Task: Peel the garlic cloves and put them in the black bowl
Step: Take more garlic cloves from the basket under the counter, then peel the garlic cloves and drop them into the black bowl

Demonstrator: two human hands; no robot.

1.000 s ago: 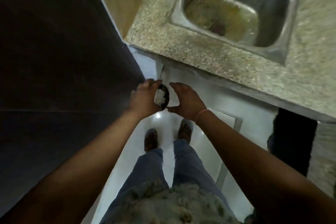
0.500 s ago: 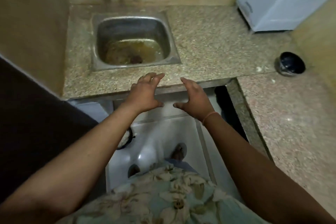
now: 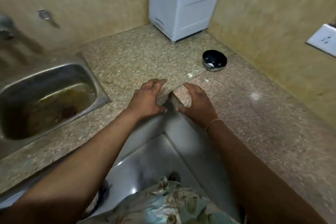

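Granite counter [image 3: 245, 123]: left hand [image 3: 147, 100], right hand [image 3: 197, 102] hover, fingers spread, holding nothing.

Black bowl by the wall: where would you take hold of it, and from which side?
Pinch the near rim of the black bowl from above, with the right hand, the nearer one. It stands upright and open on the counter, wall close behind.

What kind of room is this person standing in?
Most likely a small kitchen. There is a stainless steel sink set into a speckled stone L-shaped counter, a small round black bowl standing on that counter, and white wall sockets above it.
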